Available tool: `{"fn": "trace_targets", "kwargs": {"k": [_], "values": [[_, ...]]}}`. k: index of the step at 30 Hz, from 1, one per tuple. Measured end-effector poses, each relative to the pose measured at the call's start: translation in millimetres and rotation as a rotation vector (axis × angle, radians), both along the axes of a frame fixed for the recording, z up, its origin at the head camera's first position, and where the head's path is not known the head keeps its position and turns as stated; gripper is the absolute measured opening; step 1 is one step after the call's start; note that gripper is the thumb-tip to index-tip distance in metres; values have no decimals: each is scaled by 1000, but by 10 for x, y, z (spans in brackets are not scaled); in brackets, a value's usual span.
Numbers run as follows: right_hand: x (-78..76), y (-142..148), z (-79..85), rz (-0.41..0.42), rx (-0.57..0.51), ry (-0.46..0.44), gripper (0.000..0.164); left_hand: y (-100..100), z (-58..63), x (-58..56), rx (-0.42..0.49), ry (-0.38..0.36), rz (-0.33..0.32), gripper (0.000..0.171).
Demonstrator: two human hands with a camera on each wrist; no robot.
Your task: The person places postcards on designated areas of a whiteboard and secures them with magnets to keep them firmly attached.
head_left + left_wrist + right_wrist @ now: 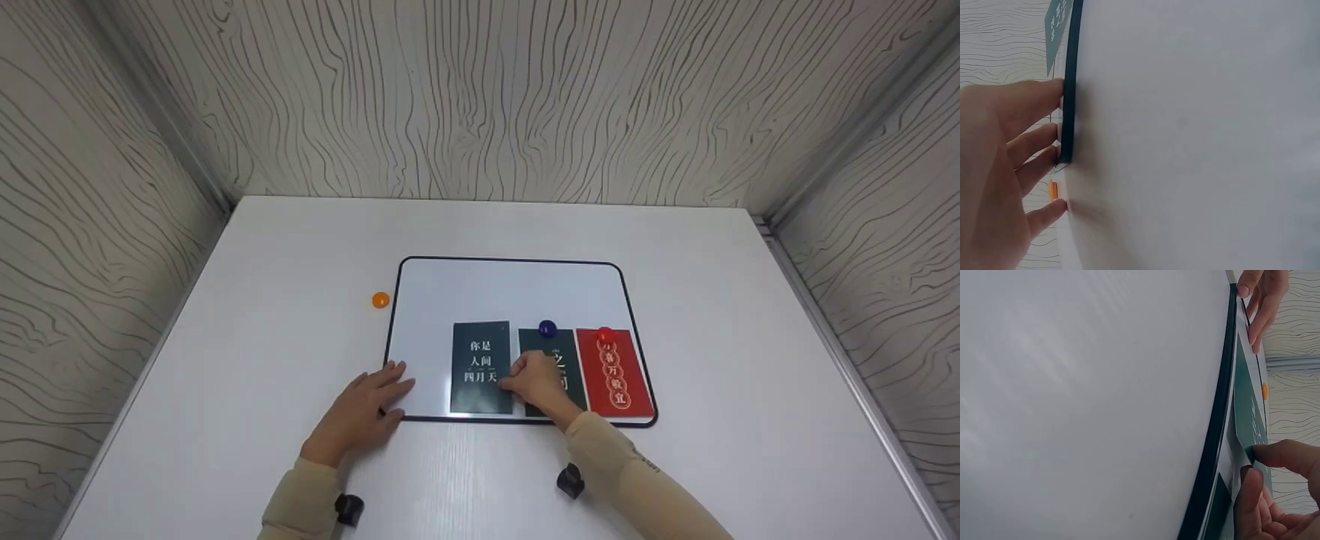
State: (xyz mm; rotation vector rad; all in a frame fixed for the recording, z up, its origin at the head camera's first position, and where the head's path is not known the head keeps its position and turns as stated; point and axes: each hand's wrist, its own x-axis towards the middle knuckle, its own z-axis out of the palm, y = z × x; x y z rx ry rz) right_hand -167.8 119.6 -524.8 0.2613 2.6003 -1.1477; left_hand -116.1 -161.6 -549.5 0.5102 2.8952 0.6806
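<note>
A black-rimmed whiteboard (510, 292) lies flat with three cards in a row along its near side. My right hand (538, 379) pinches the right edge of the leftmost dark green card (481, 341) between thumb and finger; in the right wrist view that card (1246, 402) looks slightly raised at the pinched edge. Partly hidden beneath this hand is a second green card (574, 375) with a dark blue round magnet (547, 328) at its top. Spread over the board's near left corner, my left hand (366, 409) touches the frame (1071, 107) with its fingers.
At the right lies a red card (634, 375) with a red round magnet (605, 335) near its top. An orange round magnet (381, 300) sits on the white table (300, 247), left of the board. Patterned walls (480, 105) stand behind and at both sides.
</note>
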Motion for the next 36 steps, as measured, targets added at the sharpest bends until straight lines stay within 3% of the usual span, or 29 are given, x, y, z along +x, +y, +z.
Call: {"fn": "trace_targets", "kwargs": {"k": [23,30,36], "values": [[1,-56,54,40,147,-20,23,3,29,6,-1,-30,11,47],[-1,-77,37,68,221,11,19,14,18,5,4,4,14,46],[18,-66,32,60,192,12,20,20,23,-4,4,-25,25,46]]}}
